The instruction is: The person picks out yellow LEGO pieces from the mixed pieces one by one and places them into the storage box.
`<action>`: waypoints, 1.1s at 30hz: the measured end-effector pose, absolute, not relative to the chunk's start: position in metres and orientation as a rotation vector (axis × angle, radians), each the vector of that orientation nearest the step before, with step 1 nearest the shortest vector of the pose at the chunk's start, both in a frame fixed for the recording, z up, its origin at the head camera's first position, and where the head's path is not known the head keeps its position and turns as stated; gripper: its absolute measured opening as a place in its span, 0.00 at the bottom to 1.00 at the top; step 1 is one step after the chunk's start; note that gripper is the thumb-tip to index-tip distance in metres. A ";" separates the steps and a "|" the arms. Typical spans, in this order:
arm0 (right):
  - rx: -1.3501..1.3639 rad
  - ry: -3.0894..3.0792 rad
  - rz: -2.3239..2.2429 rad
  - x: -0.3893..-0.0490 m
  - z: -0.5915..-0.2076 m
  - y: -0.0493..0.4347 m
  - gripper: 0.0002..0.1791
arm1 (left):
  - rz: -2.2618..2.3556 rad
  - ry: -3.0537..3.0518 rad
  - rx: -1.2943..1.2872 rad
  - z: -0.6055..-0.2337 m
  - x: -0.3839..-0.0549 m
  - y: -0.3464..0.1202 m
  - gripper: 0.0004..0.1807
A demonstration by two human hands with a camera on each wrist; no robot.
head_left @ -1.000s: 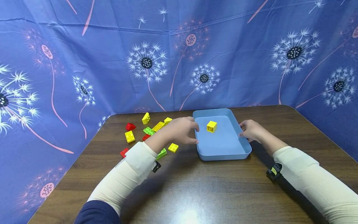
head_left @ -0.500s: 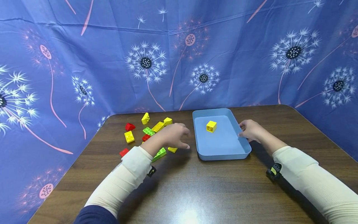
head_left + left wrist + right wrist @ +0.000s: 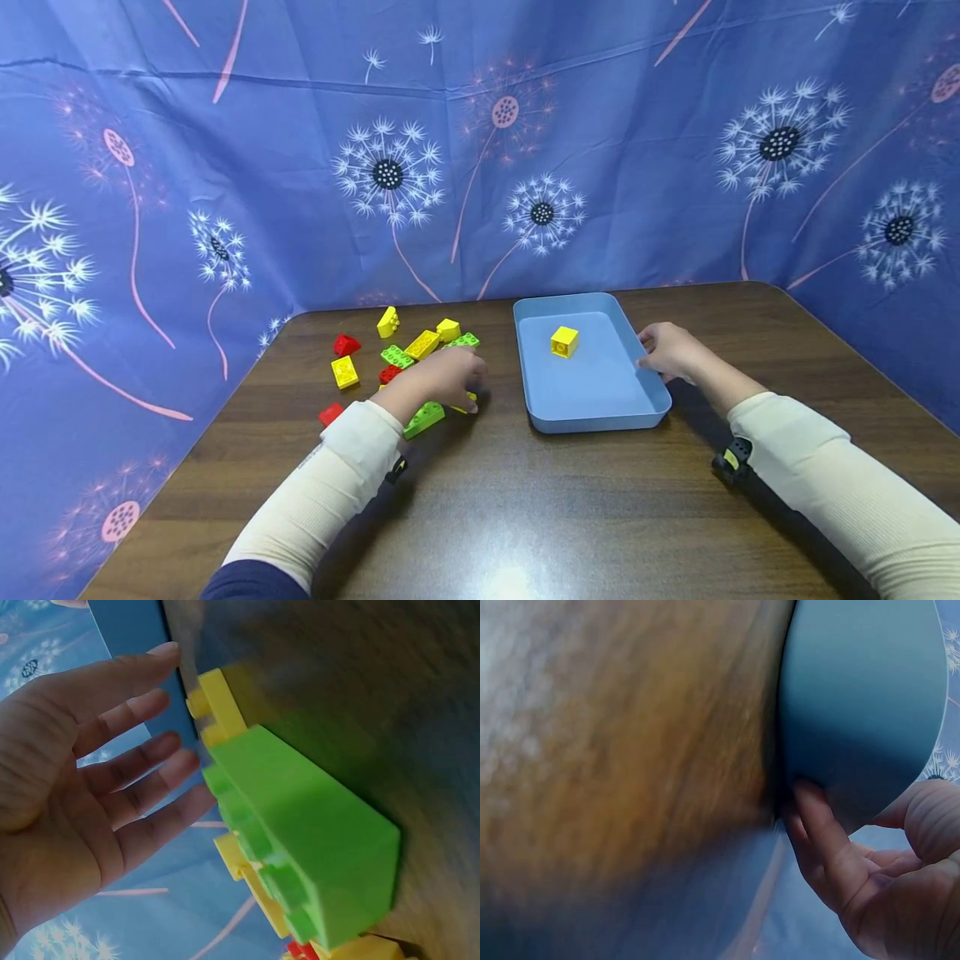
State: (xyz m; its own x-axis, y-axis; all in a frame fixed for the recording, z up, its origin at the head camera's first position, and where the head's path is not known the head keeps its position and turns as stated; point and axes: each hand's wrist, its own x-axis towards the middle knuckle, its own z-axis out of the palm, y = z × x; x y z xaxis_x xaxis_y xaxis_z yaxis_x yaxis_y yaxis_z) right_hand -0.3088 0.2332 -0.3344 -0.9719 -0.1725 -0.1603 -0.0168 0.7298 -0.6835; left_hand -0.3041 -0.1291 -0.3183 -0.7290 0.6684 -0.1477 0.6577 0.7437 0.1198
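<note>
My left hand hovers low over a small yellow brick, which it partly hides. In the left wrist view the fingers reach out loosely and the thumb stands apart, with nothing held. A long green brick lies close to that hand, the yellow brick just past its far end. Over at the right, my right hand holds the right side of a shallow blue tray; in the right wrist view its fingers lie against the outer wall. One yellow brick sits inside the tray.
Left of the tray, several bricks lie loose on the wooden table, among them a red one, a yellow one and a green one. A blue dandelion-patterned cloth hangs behind the table.
My left hand has moved left and down from the tray's left edge to the yellow brick among the loose ones. The right hand keeps its place on the tray.
</note>
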 end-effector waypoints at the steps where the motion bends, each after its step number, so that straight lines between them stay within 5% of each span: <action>1: -0.157 2.734 -1.055 -0.309 -0.335 0.233 0.27 | 0.099 2.753 1.056 -0.319 -0.305 -0.131 0.21; 33: -0.142 2.717 -1.079 -0.308 -0.334 0.232 0.27 | 0.131 2.677 1.000 -0.316 -0.302 -0.125 0.13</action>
